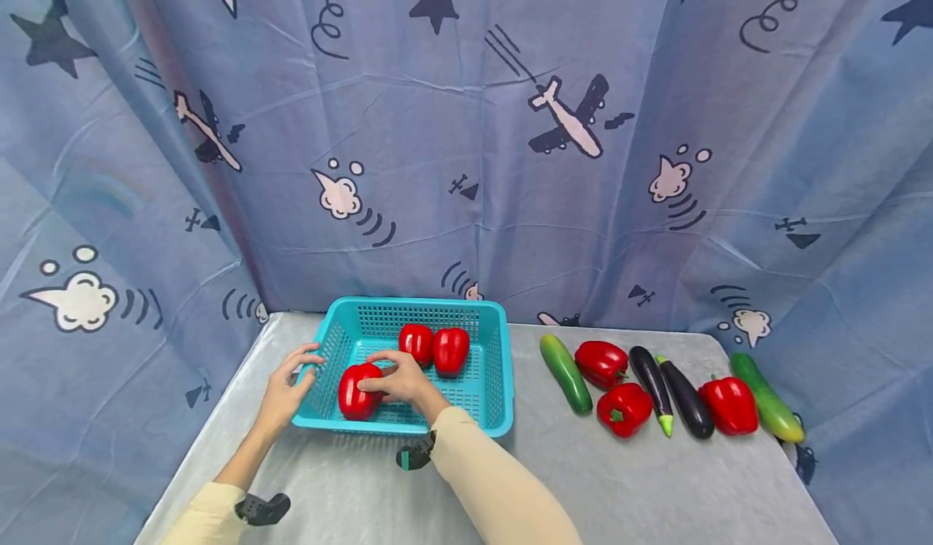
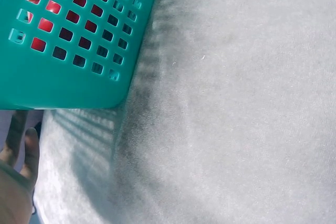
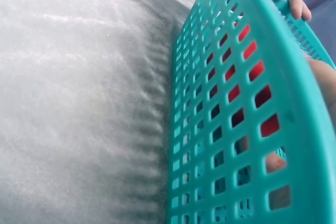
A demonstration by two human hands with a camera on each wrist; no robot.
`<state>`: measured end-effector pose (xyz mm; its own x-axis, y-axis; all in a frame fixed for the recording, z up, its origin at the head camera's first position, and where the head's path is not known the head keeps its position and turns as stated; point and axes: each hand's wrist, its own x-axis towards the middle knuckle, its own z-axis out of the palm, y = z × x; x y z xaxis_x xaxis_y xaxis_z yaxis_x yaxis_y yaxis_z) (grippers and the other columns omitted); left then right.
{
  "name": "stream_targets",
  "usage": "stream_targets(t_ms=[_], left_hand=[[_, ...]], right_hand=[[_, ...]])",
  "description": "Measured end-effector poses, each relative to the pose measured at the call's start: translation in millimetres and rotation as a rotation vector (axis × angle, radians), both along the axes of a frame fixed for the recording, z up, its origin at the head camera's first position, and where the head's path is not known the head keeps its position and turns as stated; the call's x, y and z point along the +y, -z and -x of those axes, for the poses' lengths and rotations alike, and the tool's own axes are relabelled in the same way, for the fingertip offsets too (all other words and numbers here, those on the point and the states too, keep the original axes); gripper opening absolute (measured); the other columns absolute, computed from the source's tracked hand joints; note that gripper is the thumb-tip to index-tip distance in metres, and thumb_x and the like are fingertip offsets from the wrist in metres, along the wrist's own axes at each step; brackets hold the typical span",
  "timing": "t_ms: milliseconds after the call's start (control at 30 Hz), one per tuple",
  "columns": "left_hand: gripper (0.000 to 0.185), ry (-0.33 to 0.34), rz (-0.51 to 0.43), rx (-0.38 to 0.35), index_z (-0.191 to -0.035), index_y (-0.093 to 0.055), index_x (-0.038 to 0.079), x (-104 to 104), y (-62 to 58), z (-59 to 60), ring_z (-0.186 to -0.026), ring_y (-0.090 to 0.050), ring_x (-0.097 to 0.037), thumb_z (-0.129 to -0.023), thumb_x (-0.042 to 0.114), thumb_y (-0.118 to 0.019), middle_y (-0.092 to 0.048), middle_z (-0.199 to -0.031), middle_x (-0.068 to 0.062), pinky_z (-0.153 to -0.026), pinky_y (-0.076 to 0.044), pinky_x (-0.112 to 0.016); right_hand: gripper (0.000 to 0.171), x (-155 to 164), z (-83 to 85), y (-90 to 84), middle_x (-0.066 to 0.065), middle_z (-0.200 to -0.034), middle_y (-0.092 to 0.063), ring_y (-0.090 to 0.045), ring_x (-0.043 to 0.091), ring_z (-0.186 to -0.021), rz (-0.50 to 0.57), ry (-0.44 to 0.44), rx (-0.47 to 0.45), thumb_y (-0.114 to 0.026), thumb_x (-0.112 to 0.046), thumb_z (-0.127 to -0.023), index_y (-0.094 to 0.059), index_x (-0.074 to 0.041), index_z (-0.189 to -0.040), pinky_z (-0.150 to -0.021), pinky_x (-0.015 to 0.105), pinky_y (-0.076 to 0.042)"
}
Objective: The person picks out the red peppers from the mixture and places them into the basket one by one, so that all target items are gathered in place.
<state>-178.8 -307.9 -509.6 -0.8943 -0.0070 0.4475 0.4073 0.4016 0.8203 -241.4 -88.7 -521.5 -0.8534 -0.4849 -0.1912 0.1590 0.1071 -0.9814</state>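
A turquoise plastic basket point(image 1: 503, 367) stands on the table with three red bell peppers inside. My right hand point(image 1: 406, 383) reaches over the near rim and grips the front-left bell pepper point(image 1: 355, 393), thumb on its top. Two more bell peppers, one point(image 1: 415, 341) beside the other point(image 1: 452, 351), lie at the back of the basket. At the basket's left rim is my left hand point(image 1: 286, 387), its fingers extended and spread. The right wrist view shows left fingers point(image 3: 295, 1) at the rim; the basket wall partly hides the right hand there.
On the right side of the table lie a cucumber point(image 1: 565, 373), a second cucumber point(image 1: 767, 399), two eggplants point(image 1: 651, 383) and several red bell peppers point(image 1: 624, 409). A blue patterned curtain point(image 1: 466, 164) hangs behind the table point(image 1: 350, 488).
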Motion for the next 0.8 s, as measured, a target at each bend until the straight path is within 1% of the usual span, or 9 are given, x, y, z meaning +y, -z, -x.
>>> stream_targets(t_ms=[200,400,567,667,800], left_hand=[[0.021,0.014,-0.007,0.006,-0.104,-0.061,-0.012,0.0,-0.4,-0.4,-0.121,-0.038,-0.043,-0.086,-0.015,-0.051,-0.045,-0.128,-0.029,-0.077,-0.041,-0.023],[0.021,0.015,-0.017,0.002,-0.104,-0.061,-0.011,-0.2,-0.1,-0.7,-0.120,-0.039,-0.044,-0.086,-0.016,-0.051,-0.045,-0.128,-0.029,-0.077,-0.041,-0.023],[0.021,0.011,-0.012,-0.002,-0.104,-0.061,-0.011,0.3,-0.5,-1.1,-0.119,-0.039,-0.044,-0.086,-0.016,-0.051,-0.045,-0.129,-0.029,-0.078,-0.039,-0.025],[0.021,0.009,-0.005,0.004,-0.104,-0.061,-0.011,0.2,-0.4,-1.0,-0.119,-0.039,-0.044,-0.086,-0.016,-0.051,-0.045,-0.128,-0.029,-0.078,-0.039,-0.026],[0.021,0.018,-0.009,0.011,-0.103,-0.061,-0.012,0.4,-0.3,-0.5,-0.118,-0.039,-0.045,-0.086,-0.017,-0.051,-0.045,-0.128,-0.030,-0.075,-0.042,-0.024]], right_hand=[[0.043,-0.1,2.0,-0.3,0.013,-0.108,-0.061,-0.059,0.023,-0.093,-0.008,-0.005,0.009,-0.076,-0.014,-0.079,-0.061,-0.008,-0.119,-0.074,0.053,-0.048],[0.042,0.2,1.2,0.4,0.014,-0.108,-0.060,-0.058,0.025,-0.093,-0.019,-0.008,0.010,-0.076,-0.012,-0.079,-0.061,-0.009,-0.118,-0.074,0.053,-0.048],[0.042,-0.8,-1.2,-0.8,0.015,-0.107,-0.059,-0.057,0.025,-0.093,-0.035,-0.003,0.009,-0.076,-0.011,-0.078,-0.061,-0.009,-0.117,-0.073,0.051,-0.049],[0.042,-2.9,-1.8,-1.5,0.017,-0.108,-0.057,-0.057,0.025,-0.092,-0.033,-0.002,0.009,-0.077,-0.010,-0.077,-0.061,-0.008,-0.116,-0.072,0.049,-0.050],[0.041,-5.4,-2.8,-1.2,0.018,-0.108,-0.056,-0.057,0.025,-0.090,-0.020,0.005,-0.005,-0.078,-0.008,-0.076,-0.061,-0.006,-0.114,-0.069,0.048,-0.051]])
